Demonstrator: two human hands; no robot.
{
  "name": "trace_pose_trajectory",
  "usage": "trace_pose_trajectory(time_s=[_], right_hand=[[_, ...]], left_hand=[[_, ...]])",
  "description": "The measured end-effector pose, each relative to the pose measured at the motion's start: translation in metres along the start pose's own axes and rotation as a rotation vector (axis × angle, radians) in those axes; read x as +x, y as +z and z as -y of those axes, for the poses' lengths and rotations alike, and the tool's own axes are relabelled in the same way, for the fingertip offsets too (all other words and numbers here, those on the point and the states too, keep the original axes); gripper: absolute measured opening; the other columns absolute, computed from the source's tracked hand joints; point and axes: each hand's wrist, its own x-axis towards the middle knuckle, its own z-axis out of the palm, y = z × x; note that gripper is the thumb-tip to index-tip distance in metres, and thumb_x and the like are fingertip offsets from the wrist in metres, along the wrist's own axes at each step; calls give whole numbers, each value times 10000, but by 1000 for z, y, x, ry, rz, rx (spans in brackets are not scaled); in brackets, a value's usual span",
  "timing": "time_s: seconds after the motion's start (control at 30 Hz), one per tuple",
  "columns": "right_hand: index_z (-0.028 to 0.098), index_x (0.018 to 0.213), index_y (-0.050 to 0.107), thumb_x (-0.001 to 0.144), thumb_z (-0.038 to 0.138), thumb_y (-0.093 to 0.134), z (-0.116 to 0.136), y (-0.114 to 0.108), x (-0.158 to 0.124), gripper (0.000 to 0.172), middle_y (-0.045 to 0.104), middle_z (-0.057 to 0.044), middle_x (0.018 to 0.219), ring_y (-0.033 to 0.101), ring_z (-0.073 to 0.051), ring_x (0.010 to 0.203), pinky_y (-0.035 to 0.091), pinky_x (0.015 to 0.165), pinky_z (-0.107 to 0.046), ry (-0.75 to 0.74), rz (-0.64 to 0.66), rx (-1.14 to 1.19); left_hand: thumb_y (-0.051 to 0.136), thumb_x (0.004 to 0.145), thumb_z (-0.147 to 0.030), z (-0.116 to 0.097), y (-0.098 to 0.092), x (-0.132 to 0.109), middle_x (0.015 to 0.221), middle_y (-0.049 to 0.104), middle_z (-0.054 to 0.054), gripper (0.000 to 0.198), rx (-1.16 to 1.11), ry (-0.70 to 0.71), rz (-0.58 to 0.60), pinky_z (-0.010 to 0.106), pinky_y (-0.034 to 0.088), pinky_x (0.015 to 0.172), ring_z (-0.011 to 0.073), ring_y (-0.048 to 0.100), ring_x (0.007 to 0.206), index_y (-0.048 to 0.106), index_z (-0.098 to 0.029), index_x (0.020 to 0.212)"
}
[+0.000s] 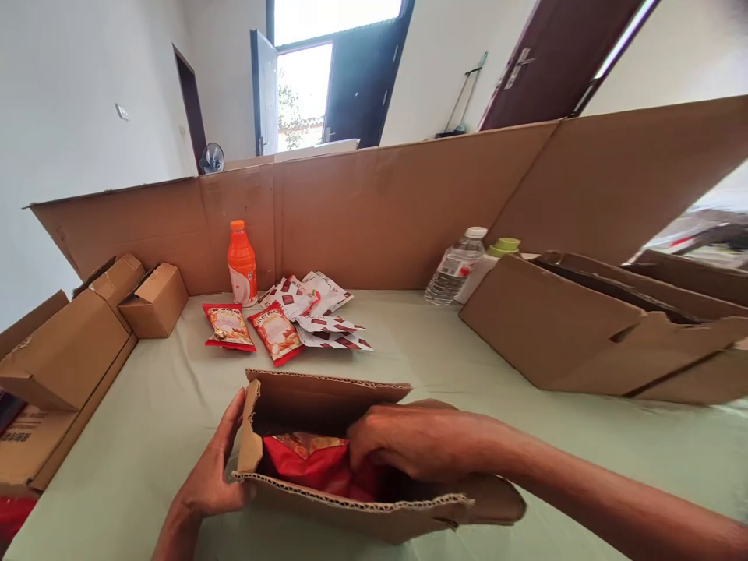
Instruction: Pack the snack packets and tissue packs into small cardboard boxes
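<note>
In front of me an open cardboard box rests on the green cloth. My left hand grips its left end, with the fingers along the outside and the thumb near the front corner. My right hand reaches into the box from the right, its fingers curled and closed on a red snack packet that lies inside. The fingertips are partly hidden by the packet. Behind the box lie two more red snack packets, one to the left and another to the right.
White and dark red packets lie beside an orange bottle. A clear water bottle and a green-capped container stand behind large cardboard boxes. Smaller cartons line the left. A cardboard wall closes the back.
</note>
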Motion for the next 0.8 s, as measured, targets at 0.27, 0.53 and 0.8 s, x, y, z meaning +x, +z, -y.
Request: trace_pose_trajectory(time_s=[0.27,0.53,0.8], right_hand=[[254,1148,772,966,232,524,-3,-30,-51,309,760,-64,1190,713,-205,1086,553,930,-302,-121,-561,69],[145,1520,472,676,204,823,-151,-25,39,916,405,-230,1600,423,-390,1449,439,1099,-522,493,-629,-290],[180,1144,749,833,49,530,-195,-15,96,403,763,-168,1134,708,-312,1088,519,944,-426,616,-753,-81]], left_hand=[[789,790,-541,-3,0,-3,1723,174,60,1097,21,-53,-21,558,286,1256,364,237,1564,103,-387,1632],[760,785,-637,5,2,-9,1727,145,7,1070,-22,-74,-44,562,256,1267,378,194,1568,125,-435,1621],[710,767,-726,-2,0,-9,1737,75,44,1144,-47,-118,-6,572,264,1257,434,98,1558,59,-370,1637]])
